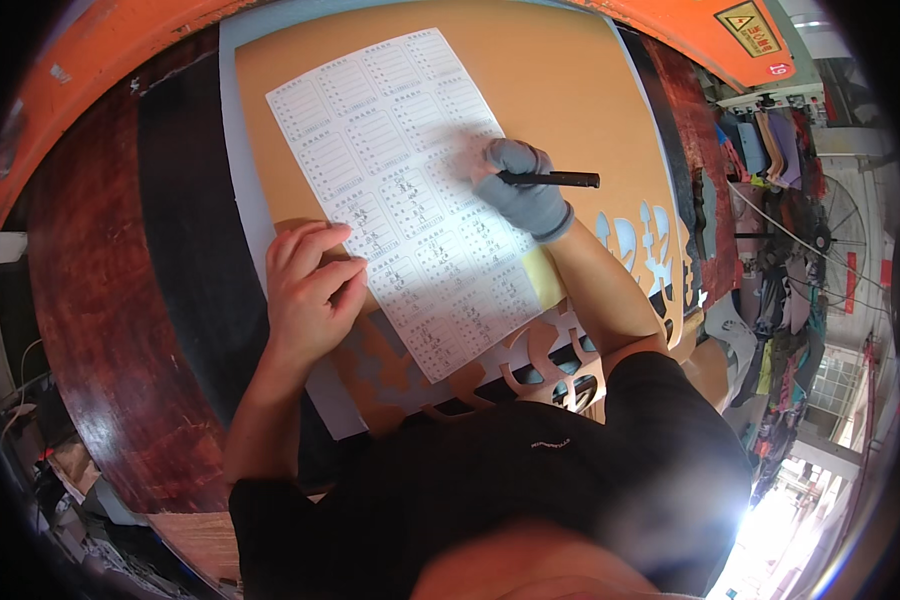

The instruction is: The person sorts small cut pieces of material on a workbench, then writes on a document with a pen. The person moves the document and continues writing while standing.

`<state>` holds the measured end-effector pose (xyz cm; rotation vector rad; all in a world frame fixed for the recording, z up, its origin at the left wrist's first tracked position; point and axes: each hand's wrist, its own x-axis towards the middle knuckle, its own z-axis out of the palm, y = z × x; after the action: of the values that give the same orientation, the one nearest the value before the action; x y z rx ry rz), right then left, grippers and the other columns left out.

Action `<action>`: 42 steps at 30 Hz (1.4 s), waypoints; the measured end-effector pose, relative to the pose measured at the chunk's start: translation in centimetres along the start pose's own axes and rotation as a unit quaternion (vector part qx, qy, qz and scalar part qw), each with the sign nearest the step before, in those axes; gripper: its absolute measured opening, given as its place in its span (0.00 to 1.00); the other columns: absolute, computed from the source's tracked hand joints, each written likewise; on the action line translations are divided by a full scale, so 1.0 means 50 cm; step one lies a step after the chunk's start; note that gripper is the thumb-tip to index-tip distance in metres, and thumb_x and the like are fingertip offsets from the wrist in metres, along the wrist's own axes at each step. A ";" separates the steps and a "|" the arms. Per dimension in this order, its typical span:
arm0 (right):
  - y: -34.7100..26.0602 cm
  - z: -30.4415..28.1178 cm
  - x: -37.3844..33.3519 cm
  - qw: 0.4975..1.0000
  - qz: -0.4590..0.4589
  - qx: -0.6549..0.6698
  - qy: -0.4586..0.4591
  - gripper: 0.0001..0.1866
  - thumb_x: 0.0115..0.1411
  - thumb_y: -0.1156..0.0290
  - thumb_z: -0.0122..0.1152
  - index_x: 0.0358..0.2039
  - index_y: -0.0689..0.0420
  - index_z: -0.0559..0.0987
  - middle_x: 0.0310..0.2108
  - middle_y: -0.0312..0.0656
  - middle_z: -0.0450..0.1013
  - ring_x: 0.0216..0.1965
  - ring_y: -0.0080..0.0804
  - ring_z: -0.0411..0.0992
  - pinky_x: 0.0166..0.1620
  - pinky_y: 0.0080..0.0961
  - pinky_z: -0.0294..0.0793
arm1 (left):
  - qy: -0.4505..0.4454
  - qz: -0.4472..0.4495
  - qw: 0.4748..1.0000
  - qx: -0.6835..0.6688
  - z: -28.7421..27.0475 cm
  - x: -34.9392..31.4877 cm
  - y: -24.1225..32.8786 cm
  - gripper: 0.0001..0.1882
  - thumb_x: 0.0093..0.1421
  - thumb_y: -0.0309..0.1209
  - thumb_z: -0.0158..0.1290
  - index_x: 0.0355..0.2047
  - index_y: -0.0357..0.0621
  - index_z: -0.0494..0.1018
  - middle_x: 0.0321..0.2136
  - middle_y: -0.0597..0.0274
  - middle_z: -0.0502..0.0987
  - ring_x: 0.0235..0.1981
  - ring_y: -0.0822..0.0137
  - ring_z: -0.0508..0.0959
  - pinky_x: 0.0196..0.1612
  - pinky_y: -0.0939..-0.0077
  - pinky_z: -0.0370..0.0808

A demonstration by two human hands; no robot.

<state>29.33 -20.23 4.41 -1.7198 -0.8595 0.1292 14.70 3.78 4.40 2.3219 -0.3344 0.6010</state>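
Note:
A white sheet of printed label forms [370, 140] lies tilted on a tan sheet of material [580, 80]. Handwriting fills several of the boxes in its lower half. My right hand [532, 195], in a grey glove with bare fingertips, grips a black pen [570, 180] over the right side of the paper. The pen's writing tip is hidden by the fingers. At the paper's left edge rests my bare left hand [310, 285], fingers curled and loosely apart, fingertips touching the sheet. A pale yellow piece [542, 278] shows from beneath the paper's right edge.
Cut-out remnants of the tan sheet [560, 365] lie near my body and to the right. Beneath are a black strip [185, 200] and a worn reddish-brown table [90, 250]. An orange machine beam [100, 70] spans the far side. Coloured pieces [770, 150] hang at right.

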 end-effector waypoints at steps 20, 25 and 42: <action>-0.004 0.001 -0.012 0.997 0.008 0.077 -0.003 0.12 0.50 0.83 0.55 0.20 0.57 0.62 0.24 0.35 0.66 0.26 0.21 0.64 0.30 0.21 0.65 | -0.002 -0.004 1.000 -0.004 0.000 0.000 -0.002 0.05 0.39 0.23 0.59 0.21 0.43 0.76 0.36 0.62 0.75 0.41 0.58 0.72 0.47 0.63 0.64; -0.002 0.007 -0.010 0.995 0.014 0.103 -0.005 0.09 0.50 0.82 0.56 0.21 0.58 0.66 0.25 0.35 0.68 0.27 0.21 0.65 0.31 0.21 0.66 | -0.002 -0.005 1.000 -0.002 -0.001 0.001 -0.001 0.06 0.39 0.23 0.59 0.21 0.43 0.76 0.36 0.61 0.75 0.41 0.58 0.72 0.47 0.63 0.64; -0.007 0.004 -0.008 0.999 0.023 0.033 0.003 0.06 0.48 0.81 0.56 0.19 0.60 0.69 0.22 0.36 0.69 0.24 0.22 0.65 0.28 0.21 0.66 | -0.002 -0.003 1.000 -0.003 -0.003 0.002 0.000 0.05 0.40 0.23 0.59 0.21 0.43 0.76 0.36 0.61 0.75 0.41 0.58 0.72 0.47 0.63 0.64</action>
<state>28.80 -20.28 4.51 -1.6772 -0.8030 0.1819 14.73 3.85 4.54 2.3172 -0.3299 0.5917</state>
